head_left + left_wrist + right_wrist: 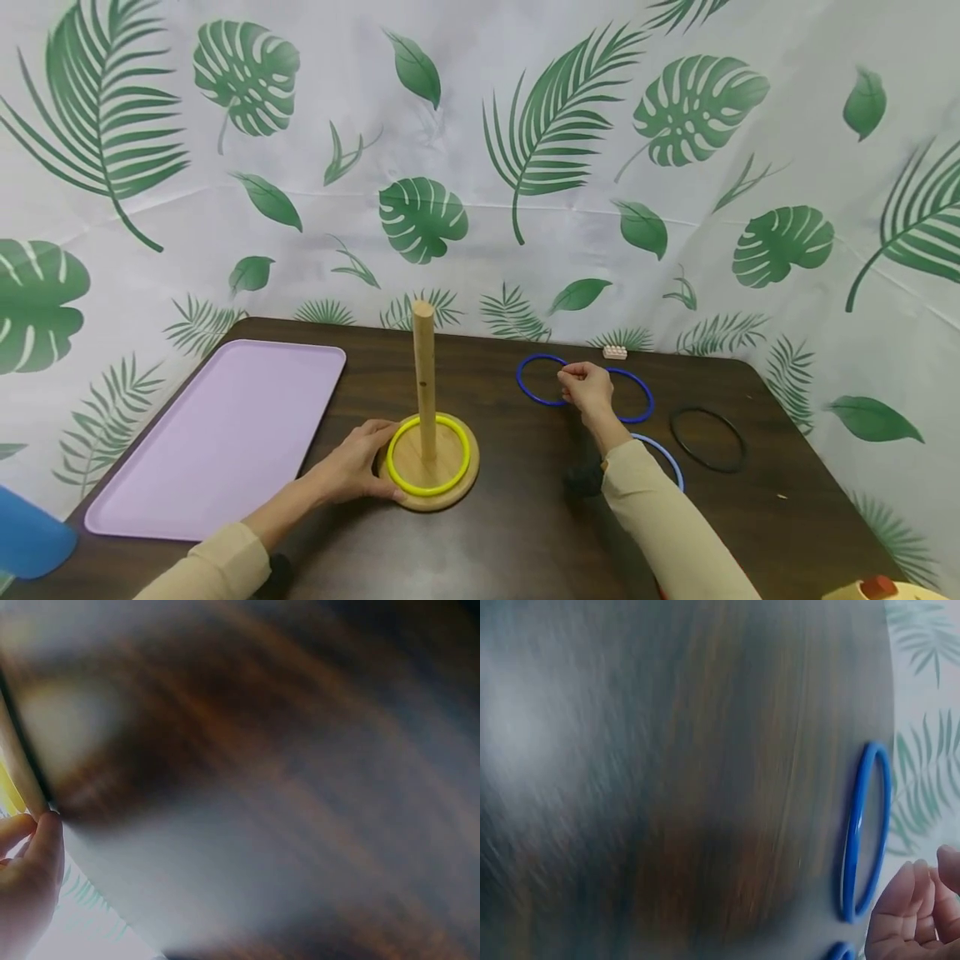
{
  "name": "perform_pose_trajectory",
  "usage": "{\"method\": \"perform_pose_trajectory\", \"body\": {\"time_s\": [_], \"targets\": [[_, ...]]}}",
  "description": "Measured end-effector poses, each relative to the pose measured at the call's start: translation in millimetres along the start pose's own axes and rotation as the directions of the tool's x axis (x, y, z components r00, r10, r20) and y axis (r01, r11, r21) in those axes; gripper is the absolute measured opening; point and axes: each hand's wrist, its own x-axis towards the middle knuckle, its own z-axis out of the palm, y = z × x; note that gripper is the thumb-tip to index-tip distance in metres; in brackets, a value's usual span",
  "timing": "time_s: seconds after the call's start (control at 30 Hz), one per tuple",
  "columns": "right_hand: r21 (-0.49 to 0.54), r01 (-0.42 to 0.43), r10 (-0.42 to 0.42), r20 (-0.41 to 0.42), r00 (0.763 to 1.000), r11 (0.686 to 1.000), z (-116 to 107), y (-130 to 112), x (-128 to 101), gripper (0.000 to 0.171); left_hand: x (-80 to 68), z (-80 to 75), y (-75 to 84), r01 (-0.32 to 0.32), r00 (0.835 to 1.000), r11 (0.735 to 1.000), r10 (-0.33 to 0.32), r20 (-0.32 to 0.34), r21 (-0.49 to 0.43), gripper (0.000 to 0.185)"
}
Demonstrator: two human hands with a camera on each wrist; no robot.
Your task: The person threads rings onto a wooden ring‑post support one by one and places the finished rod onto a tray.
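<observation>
A wooden peg stand has a round base with a yellow ring lying around the peg. My left hand holds the base's left edge between thumb and fingers; in the left wrist view its fingertips touch the rim. My right hand is over the table between two dark blue rings, fingers bent, nothing visible in them. Its fingertips are close to the left blue ring; the other blue ring is partly behind the hand. In the right wrist view, a blue ring lies beside the fingers.
A light blue ring, partly under the right sleeve, and a black ring lie to the right. At left are a lilac tray and a blue object. A small pale block sits at the table's back edge.
</observation>
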Motion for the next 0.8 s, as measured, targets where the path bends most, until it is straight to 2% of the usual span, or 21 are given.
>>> {"method": "perform_pose_trajectory", "body": {"time_s": [0.13,0.27,0.43,0.8], "targets": [[-0.033,0.016,-0.016,-0.014,1.000,0.999,-5,4,11,0.021,-0.8,0.4,-0.5,-0.015,1.000,1.000,0.015,-0.004,0.008,0.093],[-0.138,0.055,-0.061,-0.039,0.997,0.989,-9,8,22,0.022,-1.2,0.0,-0.9,-0.038,0.999,0.999,0.038,-0.016,0.012,0.092],[-0.325,0.125,-0.143,-0.033,0.989,0.937,-13,13,32,0.021,-1.9,0.6,-0.8,-0.041,0.999,0.999,0.041,-0.014,0.013,0.093],[-0.454,0.182,-0.179,0.051,0.983,0.872,-12,14,45,0.024,-1.2,-0.2,-1.5,-0.051,0.999,0.999,0.051,-0.014,0.011,0.094]]}}
